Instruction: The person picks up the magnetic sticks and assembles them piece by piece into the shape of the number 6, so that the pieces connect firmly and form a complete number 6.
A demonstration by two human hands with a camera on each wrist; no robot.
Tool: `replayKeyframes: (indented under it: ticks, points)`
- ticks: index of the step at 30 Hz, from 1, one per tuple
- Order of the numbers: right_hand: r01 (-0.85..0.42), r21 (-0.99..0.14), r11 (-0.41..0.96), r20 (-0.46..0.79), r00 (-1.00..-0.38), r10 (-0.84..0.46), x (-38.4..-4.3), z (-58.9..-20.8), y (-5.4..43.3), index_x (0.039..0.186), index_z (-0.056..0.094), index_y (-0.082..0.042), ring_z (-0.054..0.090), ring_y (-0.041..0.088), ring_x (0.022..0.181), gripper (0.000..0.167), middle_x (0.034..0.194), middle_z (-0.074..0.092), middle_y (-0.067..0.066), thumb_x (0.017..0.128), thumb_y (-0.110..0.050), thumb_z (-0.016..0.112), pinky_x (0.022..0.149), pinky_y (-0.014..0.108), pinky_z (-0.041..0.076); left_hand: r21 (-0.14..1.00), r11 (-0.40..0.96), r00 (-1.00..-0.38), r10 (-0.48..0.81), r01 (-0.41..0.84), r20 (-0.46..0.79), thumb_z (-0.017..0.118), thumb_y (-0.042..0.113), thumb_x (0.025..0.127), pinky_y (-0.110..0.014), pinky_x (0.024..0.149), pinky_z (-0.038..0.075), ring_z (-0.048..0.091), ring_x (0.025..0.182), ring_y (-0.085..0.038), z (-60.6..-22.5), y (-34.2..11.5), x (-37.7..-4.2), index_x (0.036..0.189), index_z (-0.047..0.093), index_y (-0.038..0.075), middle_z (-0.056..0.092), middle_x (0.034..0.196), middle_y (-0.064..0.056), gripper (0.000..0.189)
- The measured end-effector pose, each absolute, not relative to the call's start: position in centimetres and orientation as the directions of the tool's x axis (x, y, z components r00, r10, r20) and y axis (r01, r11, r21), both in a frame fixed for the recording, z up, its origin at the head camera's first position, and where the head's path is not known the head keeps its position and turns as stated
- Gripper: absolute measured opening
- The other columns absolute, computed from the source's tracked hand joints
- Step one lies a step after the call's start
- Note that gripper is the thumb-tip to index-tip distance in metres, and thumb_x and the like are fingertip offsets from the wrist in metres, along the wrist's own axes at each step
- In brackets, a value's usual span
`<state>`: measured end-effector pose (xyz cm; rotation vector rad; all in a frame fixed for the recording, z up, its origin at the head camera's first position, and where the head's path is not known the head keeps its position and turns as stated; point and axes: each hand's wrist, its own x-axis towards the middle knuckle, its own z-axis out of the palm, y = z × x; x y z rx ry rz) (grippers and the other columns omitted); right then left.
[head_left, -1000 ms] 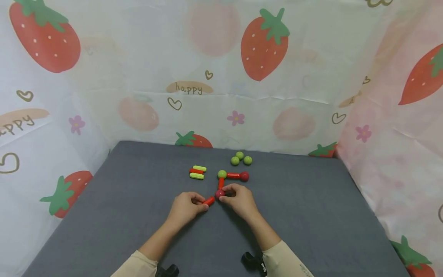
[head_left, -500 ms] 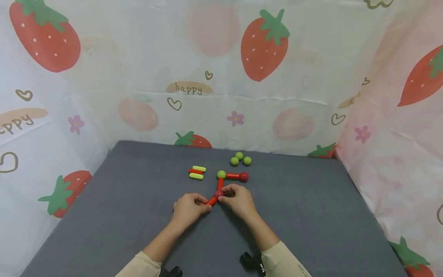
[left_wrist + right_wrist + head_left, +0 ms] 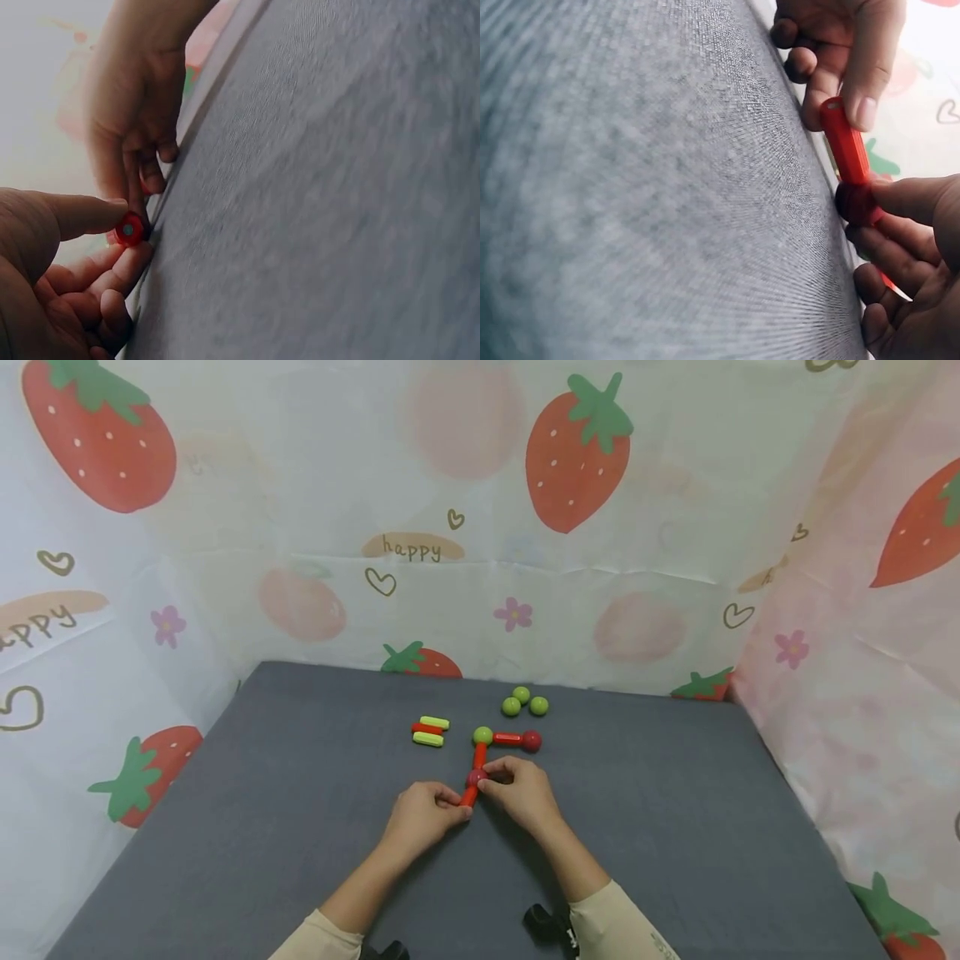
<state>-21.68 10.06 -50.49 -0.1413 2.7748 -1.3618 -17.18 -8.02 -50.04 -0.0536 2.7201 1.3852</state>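
Observation:
My left hand (image 3: 423, 817) pinches the near end of a red rod (image 3: 847, 146) between thumb and fingers. The rod's far end touches a dark red ball (image 3: 476, 778), which my right hand (image 3: 522, 793) holds between thumb and fingertips. From that ball a second red rod (image 3: 480, 755) runs away to a green ball (image 3: 483, 736). A third red rod (image 3: 507, 738) leads right from the green ball to another dark red ball (image 3: 532, 741). In the left wrist view, the held rod's round end (image 3: 129, 229) shows a grey centre.
Left of the joined pieces lie two yellow-green rods (image 3: 428, 739) with a red rod (image 3: 427, 728) between them. Three loose green balls (image 3: 512, 707) sit at the back of the grey table (image 3: 637, 827). A strawberry-print cloth (image 3: 420, 468) hangs behind.
My left hand has moved right with its red rod, closing the gap to the dark red ball. The rod has since swung more in line with the one beyond. My right hand stays at the ball.

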Motion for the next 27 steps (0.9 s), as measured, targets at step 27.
replayKeyframes:
  ticks: [27]
  points:
    - [-0.024,-0.803,0.596,-0.035,-0.996,-0.088,-21.6,-50.1,10.1,0.099,0.074,-0.023,0.062,0.01,0.077,0.022,0.094,0.073,-0.004,0.081,-0.034,0.079,0.065,0.028,0.05,0.8,0.595,-0.996,-0.033,-0.082,-0.078,0.078,0.037,0.08,-0.035,0.073,0.04,0.061,0.067,-0.005,-49.9,-6.8,-17.2,0.086,0.074,0.021,0.072,0.074,0.01,0.018]
